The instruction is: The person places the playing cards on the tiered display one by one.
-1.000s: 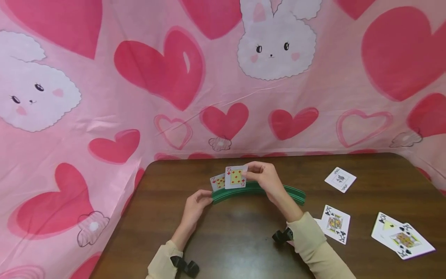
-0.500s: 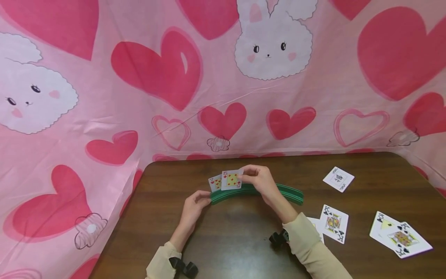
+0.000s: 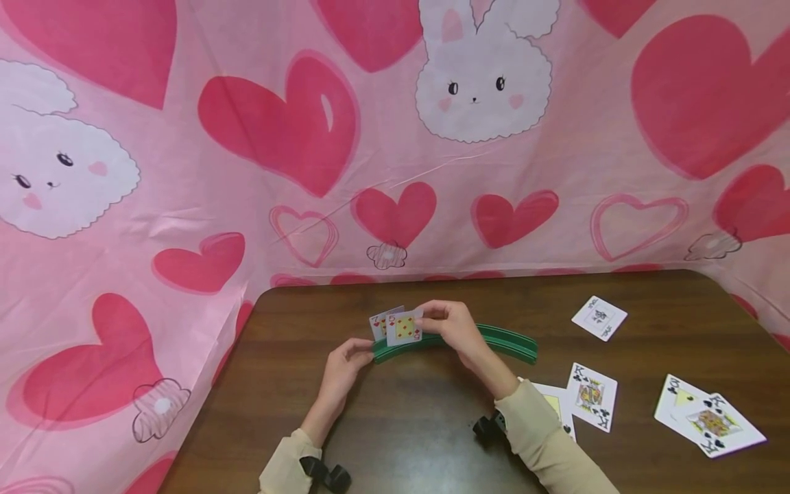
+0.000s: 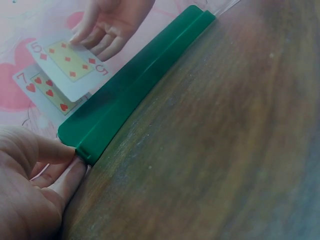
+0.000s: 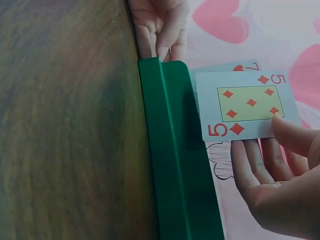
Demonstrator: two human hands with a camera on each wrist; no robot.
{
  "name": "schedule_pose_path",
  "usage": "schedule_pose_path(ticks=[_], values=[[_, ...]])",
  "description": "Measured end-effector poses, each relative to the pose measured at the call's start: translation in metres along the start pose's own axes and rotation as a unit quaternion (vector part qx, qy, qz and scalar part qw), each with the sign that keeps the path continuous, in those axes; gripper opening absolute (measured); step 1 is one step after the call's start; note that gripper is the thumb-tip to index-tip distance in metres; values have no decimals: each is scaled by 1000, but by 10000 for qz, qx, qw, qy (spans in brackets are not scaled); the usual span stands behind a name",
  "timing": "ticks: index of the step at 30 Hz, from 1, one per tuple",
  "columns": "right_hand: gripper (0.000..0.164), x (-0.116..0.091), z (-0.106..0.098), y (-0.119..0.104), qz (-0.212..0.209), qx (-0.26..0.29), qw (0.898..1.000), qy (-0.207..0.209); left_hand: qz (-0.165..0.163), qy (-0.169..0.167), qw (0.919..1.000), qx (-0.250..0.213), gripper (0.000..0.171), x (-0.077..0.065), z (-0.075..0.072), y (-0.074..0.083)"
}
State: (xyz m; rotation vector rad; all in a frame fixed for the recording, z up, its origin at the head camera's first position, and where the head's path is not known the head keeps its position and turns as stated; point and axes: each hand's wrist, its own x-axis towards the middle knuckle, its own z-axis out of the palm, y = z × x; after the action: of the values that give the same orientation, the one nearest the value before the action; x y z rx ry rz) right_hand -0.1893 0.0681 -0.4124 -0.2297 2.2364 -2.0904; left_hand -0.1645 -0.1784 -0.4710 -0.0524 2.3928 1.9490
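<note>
My right hand (image 3: 453, 328) pinches the five of diamonds (image 5: 250, 102) between thumb and fingers, its face toward me. The card's lower edge is at the green curved card holder (image 3: 506, 341), near the left end. Behind it the seven of hearts (image 4: 44, 92) stands upright in the holder, partly covered by the five. With thumb and fingers, my left hand (image 3: 343, 367) pinches the left end of the holder, as the left wrist view shows close up.
On the dark wooden table (image 3: 420, 425) lie a joker (image 3: 600, 317), a king of clubs (image 3: 592, 396) overlapping another card (image 3: 555, 405), and a king of spades (image 3: 722, 425) over a three of clubs (image 3: 669, 398). A pink heart-patterned cloth (image 3: 395, 158) hangs behind.
My right hand has moved the five of diamonds left and down toward the holder, covering more of the seven of hearts. The left hand stays at the holder's end.
</note>
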Motion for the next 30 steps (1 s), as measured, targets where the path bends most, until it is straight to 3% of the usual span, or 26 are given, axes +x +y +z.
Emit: schedule_pose_path(ticks=[13, 30], values=[[17, 0, 5, 5, 138, -133, 9998, -56, 141, 32, 9999, -40, 21, 0, 0, 0], [14, 2, 14, 13, 74, -352, 9991, -224, 83, 77, 9999, -27, 18, 2, -1, -2]])
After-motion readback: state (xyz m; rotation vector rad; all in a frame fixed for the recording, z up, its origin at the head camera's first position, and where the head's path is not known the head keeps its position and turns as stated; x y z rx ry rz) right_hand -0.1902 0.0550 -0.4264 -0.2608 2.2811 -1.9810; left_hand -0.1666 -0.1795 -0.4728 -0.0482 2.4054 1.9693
